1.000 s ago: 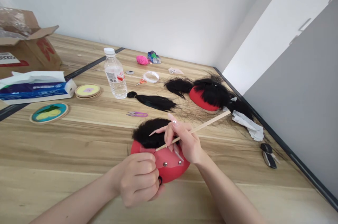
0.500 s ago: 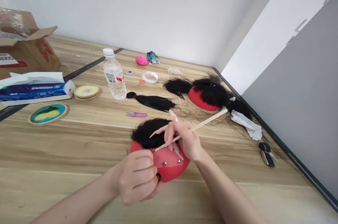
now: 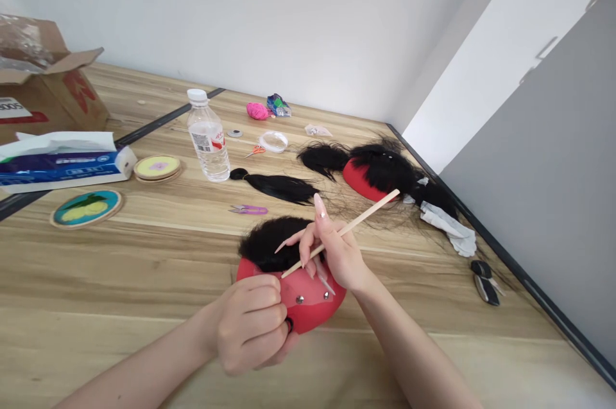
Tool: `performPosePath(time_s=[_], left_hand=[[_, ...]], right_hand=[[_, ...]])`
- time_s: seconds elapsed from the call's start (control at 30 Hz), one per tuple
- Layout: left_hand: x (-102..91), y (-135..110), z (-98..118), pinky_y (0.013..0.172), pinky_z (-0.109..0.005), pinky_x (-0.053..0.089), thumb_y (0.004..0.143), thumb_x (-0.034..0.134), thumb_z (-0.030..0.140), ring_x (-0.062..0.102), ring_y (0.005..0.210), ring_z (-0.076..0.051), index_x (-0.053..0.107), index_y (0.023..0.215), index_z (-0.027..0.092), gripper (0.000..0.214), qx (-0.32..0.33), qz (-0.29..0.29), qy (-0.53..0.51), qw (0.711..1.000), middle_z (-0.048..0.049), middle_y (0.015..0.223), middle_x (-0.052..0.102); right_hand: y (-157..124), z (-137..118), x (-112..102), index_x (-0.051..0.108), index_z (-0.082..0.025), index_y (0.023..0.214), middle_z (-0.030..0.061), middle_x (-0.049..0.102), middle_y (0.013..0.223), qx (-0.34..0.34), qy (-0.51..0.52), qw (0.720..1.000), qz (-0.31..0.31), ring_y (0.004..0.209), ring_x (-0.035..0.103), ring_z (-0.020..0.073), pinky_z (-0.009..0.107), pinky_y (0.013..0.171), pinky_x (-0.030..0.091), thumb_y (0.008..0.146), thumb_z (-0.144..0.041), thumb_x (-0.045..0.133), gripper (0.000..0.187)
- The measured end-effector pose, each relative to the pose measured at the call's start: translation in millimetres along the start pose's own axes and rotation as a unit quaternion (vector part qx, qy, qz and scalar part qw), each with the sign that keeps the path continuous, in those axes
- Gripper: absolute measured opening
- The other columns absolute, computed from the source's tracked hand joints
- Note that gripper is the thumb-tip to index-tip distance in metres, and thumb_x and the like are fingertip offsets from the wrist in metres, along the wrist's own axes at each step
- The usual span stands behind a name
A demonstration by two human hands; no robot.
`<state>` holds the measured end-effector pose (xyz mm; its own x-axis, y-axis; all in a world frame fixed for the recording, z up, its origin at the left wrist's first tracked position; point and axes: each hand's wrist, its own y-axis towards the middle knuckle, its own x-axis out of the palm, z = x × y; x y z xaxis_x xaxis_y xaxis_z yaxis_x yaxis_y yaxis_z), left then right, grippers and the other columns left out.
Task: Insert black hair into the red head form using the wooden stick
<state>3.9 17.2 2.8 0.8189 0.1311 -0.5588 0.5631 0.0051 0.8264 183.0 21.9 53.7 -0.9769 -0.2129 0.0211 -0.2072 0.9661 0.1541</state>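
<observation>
A red, rounded form (image 3: pixel 317 320) lies in front of me, topped with short black hair (image 3: pixel 274 243). Sheer mesh (image 3: pixel 308 287) with two round metal pins covers part of its near side. My right hand (image 3: pixel 334 248) grips a thin pale wooden stick (image 3: pixel 368 214) like a pen, its lower end at the mesh beside my left knuckles. Any fine tip on the stick is too small to make out. Closed in a fist, my left hand (image 3: pixel 253 322) rests against the form's left side. Whatever its fingers pinch is hidden; something small and black shows under them.
Beyond lie purple thread snips (image 3: pixel 249 209), a tied black hair bundle (image 3: pixel 283 187) and a water bottle (image 3: pixel 209 139). A second red form (image 3: pixel 360 181) with black hair sits at right, near a white cloth (image 3: pixel 450 229). Embroidery hoops (image 3: pixel 86 208) and a tissue pack (image 3: pixel 62 162) are left.
The stick's upper end has swung left and up slightly, as my right hand tilts with it. My left hand and the red form stay in place.
</observation>
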Motion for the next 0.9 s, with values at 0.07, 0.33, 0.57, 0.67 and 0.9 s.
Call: performPosePath(time_s=[0.07, 0.33, 0.57, 0.67, 0.9], left_hand=[[-0.4, 5.5, -0.8, 0.055, -0.027, 0.054, 0.086, 0.057, 0.011, 0.048, 0.053, -0.013, 0.055, 0.061, 0.017, 0.025, 0.022, 0.027, -0.021, 0.999, 0.0, 0.055, 0.056], [-1.2, 11.5, 0.0, 0.053, -0.028, 0.054, 0.086, 0.051, 0.006, 0.045, 0.052, -0.012, 0.057, 0.059, 0.015, 0.029, 0.031, 0.024, -0.02, 0.999, -0.0014, 0.052, 0.057], [1.6, 8.0, 0.1, 0.053, -0.028, 0.051, 0.084, 0.052, 0.004, 0.045, 0.051, -0.012, 0.055, 0.06, 0.014, 0.027, 0.02, 0.043, -0.043, 0.998, -0.0014, 0.054, 0.055], [2.3, 6.8, -0.7, 0.054, -0.028, 0.052, 0.084, 0.052, 0.003, 0.044, 0.052, -0.012, 0.056, 0.062, 0.014, 0.025, 0.026, 0.041, -0.038, 0.998, -0.0017, 0.054, 0.055], [1.6, 6.4, -2.1, 0.054, -0.027, 0.051, 0.085, 0.053, 0.006, 0.043, 0.052, -0.012, 0.056, 0.06, 0.014, 0.026, 0.036, 0.029, -0.036, 0.998, -0.001, 0.053, 0.055]], right_hand=[[0.8, -1.5, 0.9, 0.063, -0.021, 0.047, -0.0032, 0.047, 0.035, -0.007, 0.0, 1.0, -0.002, 0.032, 0.044, 0.0092, 0.033, 0.074, 0.057, 0.092, -0.074, 0.033, 0.075], [0.8, -0.6, 0.2, 0.067, -0.021, 0.043, -0.0021, 0.044, 0.03, -0.008, 0.008, 1.0, 0.005, 0.03, 0.043, 0.0095, 0.035, 0.075, 0.057, 0.094, -0.072, 0.032, 0.08], [0.7, -0.2, -0.5, 0.065, -0.019, 0.043, -0.0039, 0.04, 0.027, -0.011, 0.029, 0.999, 0.018, 0.024, 0.038, 0.0071, 0.036, 0.074, 0.058, 0.093, -0.073, 0.032, 0.08], [1.1, -0.7, -0.2, 0.066, -0.019, 0.044, -0.0045, 0.039, 0.026, -0.003, 0.033, 0.999, 0.017, 0.024, 0.037, 0.0066, 0.036, 0.074, 0.058, 0.092, -0.074, 0.034, 0.079], [1.9, -0.2, -0.6, 0.067, -0.018, 0.046, -0.0047, 0.041, 0.027, -0.013, 0.036, 0.999, 0.01, 0.026, 0.039, 0.0068, 0.035, 0.075, 0.059, 0.093, -0.071, 0.038, 0.077]])
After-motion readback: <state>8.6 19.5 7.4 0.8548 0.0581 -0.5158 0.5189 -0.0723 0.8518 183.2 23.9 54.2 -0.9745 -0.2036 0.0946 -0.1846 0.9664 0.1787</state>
